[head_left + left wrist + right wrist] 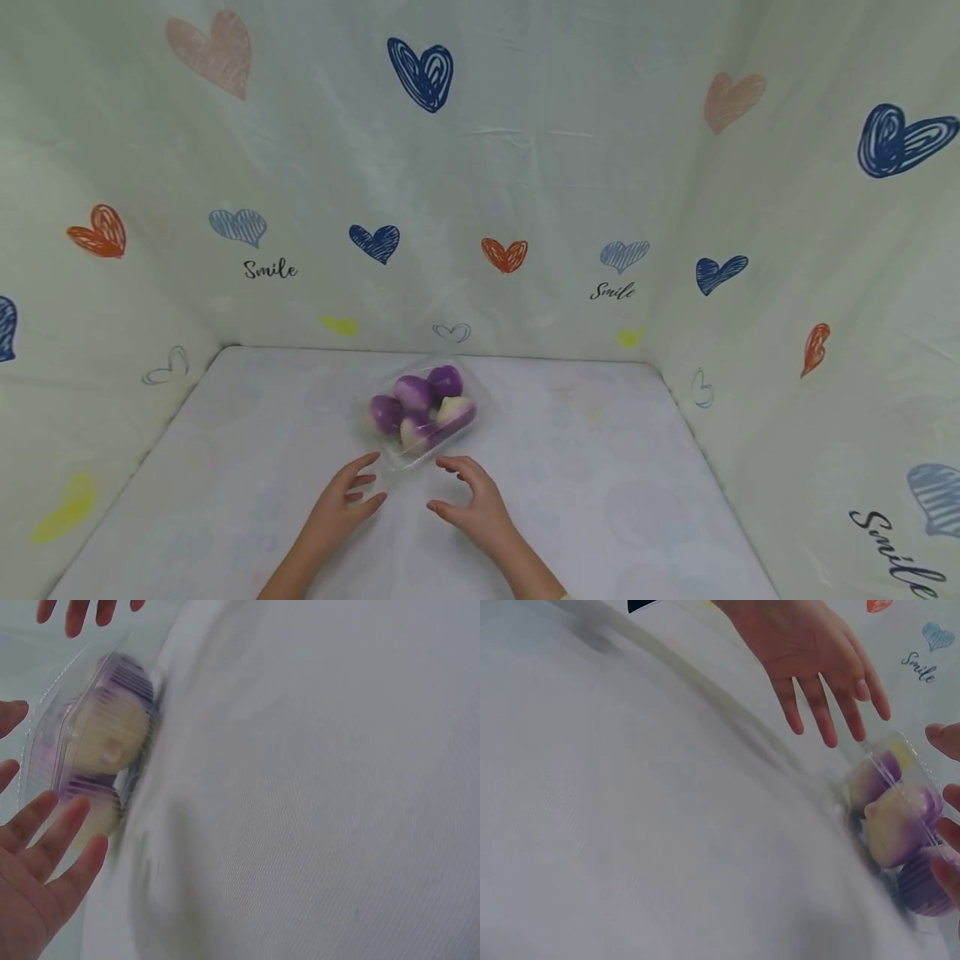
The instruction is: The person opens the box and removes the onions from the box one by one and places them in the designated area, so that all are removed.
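Toward the far side of the table, a clear plastic clamshell box [420,457] holds several round purple-and-white vegetables [414,393] that look like turnips. Its lid is closed over them, and it sits at a slant. Just in front of its left corner is my left hand [337,506], fingers spread and relaxed, with nothing in it. My right hand [480,507] faces it from the other side, thumb and fingers apart, fingertips close to the box's front edge. In the left wrist view, the ribbed side of the box shows pale and purple vegetables [112,735] through the plastic.
A white cloth [600,500] covers the table. Behind and on both sides hang pale curtains [525,167] printed with hearts and the word "Smile", meeting the table's back and side edges.
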`<action>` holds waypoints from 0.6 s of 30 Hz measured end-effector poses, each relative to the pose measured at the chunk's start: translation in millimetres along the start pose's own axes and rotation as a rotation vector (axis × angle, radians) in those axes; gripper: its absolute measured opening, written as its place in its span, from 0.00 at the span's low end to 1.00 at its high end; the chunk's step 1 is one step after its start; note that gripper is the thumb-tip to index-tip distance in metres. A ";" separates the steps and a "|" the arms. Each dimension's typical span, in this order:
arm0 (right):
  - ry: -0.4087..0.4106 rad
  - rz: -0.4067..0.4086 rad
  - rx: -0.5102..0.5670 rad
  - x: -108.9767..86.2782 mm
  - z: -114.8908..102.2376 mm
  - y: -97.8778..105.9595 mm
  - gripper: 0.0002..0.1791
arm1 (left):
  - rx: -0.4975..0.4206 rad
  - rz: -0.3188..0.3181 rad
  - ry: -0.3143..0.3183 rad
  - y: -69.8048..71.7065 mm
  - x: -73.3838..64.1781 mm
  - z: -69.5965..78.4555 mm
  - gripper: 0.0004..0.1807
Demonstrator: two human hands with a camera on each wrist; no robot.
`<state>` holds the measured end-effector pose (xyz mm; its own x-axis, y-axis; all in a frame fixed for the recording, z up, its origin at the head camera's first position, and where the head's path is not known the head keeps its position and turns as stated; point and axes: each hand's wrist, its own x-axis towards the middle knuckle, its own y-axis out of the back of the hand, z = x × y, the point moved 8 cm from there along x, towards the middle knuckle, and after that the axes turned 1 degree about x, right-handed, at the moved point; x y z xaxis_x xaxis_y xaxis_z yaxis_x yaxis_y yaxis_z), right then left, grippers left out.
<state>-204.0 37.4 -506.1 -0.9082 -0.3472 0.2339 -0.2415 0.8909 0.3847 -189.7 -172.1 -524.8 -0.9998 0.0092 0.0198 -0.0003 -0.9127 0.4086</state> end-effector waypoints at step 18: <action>0.223 0.111 -0.197 4.2 -4.1 5.6 0.23 | -0.043 -0.035 -0.014 -34.1 -3.9 12.0 0.30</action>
<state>-207.8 39.8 -499.3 -0.8223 -0.3266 0.4660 -0.0545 0.8604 0.5067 -185.5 -136.0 -527.9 -0.9987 0.0471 0.0185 -0.0369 -0.9283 0.3700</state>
